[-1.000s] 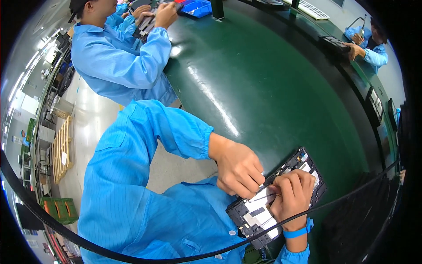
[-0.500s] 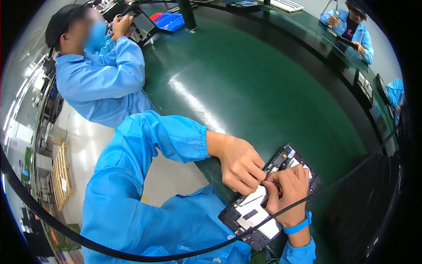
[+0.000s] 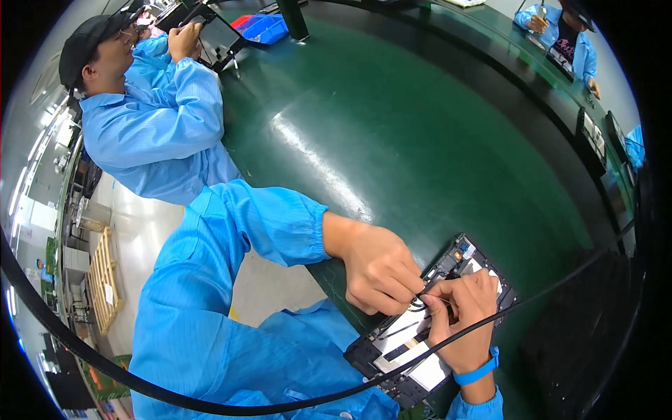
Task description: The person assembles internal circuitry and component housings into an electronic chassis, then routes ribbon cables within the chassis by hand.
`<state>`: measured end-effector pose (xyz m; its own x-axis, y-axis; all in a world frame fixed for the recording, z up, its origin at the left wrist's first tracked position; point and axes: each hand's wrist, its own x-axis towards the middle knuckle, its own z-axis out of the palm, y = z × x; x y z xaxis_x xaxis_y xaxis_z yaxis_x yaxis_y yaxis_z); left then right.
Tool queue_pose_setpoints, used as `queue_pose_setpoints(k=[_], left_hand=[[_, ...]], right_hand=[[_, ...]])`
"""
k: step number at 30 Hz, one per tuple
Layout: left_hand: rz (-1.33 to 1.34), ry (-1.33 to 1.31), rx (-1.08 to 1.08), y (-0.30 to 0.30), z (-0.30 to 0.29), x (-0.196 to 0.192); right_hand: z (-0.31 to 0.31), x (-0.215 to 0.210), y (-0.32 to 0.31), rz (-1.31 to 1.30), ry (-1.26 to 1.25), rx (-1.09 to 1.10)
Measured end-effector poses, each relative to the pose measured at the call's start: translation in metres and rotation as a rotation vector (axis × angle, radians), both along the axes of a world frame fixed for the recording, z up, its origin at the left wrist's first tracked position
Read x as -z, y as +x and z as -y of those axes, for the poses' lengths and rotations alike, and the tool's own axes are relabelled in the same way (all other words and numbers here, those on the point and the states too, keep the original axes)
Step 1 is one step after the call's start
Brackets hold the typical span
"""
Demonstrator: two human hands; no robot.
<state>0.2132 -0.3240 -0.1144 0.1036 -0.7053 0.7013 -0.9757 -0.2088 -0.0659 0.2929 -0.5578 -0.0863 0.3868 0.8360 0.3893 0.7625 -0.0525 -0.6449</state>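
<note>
An opened tablet-like device with a black frame and white inner panels lies at a slant on the green table's near edge. Over its middle, my left hand and my right hand meet with fingers pinched together. A thin black cable loops between the fingertips, and both hands appear to grip it. My fingers hide part of the cable and the device's middle. On my right wrist sits a blue band.
The green table stretches away ahead. A co-worker in blue handles a dark device at upper left, near a blue bin. Another person works at far right. A black cord crosses the view. A wooden pallet lies on the floor.
A loop of the black cable now shows between my fingertips, and more of the device's middle is visible. Both hands stay pinched close together. The view has shifted slightly.
</note>
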Motion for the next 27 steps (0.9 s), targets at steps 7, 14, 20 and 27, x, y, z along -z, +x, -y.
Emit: queue_pose_setpoints(k=[7, 14, 20, 27], left_hand=[[-0.021, 0.037, 0.016, 0.002, 0.001, 0.000], [0.046, -0.007, -0.010, -0.002, 0.003, 0.004], [0.090, 0.016, -0.107, 0.002, 0.004, 0.002], [0.062, 0.014, -0.078, 0.013, 0.000, 0.000]], right_hand=[[-0.001, 0.002, -0.002, -0.012, 0.020, 0.030], [0.000, -0.005, -0.004, 0.004, 0.008, 0.140], [-0.003, -0.004, -0.004, 0.003, -0.001, 0.199], [-0.003, -0.006, 0.002, -0.107, -0.016, 0.194]])
